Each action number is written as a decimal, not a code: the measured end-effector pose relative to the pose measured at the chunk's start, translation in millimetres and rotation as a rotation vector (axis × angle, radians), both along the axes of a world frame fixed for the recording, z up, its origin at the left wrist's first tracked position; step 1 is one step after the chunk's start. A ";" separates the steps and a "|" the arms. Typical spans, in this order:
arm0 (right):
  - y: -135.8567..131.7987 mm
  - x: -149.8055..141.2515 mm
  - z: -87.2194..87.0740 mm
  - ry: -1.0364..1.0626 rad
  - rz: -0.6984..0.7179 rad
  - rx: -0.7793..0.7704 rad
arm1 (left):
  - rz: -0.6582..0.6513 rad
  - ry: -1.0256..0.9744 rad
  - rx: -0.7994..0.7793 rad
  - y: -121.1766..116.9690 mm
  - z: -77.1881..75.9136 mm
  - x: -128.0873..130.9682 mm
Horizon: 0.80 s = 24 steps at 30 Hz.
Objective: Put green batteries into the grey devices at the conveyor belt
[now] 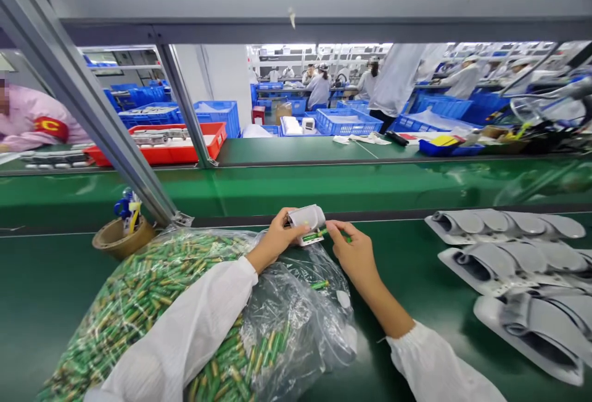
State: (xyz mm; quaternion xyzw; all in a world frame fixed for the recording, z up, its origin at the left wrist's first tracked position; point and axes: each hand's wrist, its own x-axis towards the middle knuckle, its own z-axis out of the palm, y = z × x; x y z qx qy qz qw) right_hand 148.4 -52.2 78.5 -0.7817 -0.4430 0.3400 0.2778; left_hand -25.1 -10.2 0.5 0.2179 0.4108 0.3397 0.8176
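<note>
My left hand (pixel 279 237) is closed around a white wrist blood pressure monitor (pixel 307 217) with a rolled grey cuff. Green batteries (pixel 313 236) show in the monitor's open compartment, which faces my right side. At the compartment's right edge, my right hand (pixel 352 248) pinches a green battery (pixel 346 239) between thumb and fingers. Below and left of my hands lies a big clear plastic bag (pixel 300 322), holding a heap of loose green and gold batteries (pixel 157 285). My left forearm passes over this bag.
To the right, more cuffed monitors (pixel 513 260) lie in rows on the green bench (pixel 398 291). A brown round holder (pixel 121 238) with scissors and pens stands by the metal post (pixel 139 174). Behind are a red crate (pixel 176 143), blue crates and several people.
</note>
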 end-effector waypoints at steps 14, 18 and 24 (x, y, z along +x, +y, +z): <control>4.8 -23.4 6.4 0.425 -0.437 -0.135 | 0.013 -0.022 -0.004 -0.4 2.0 1.2; 7.7 -25.4 9.6 0.463 -0.487 -0.133 | 0.011 -0.064 -0.033 -1.0 0.9 0.9; 2.8 -27.0 8.9 0.356 -0.421 -0.061 | 0.033 -0.085 -0.057 -3.0 -4.7 3.1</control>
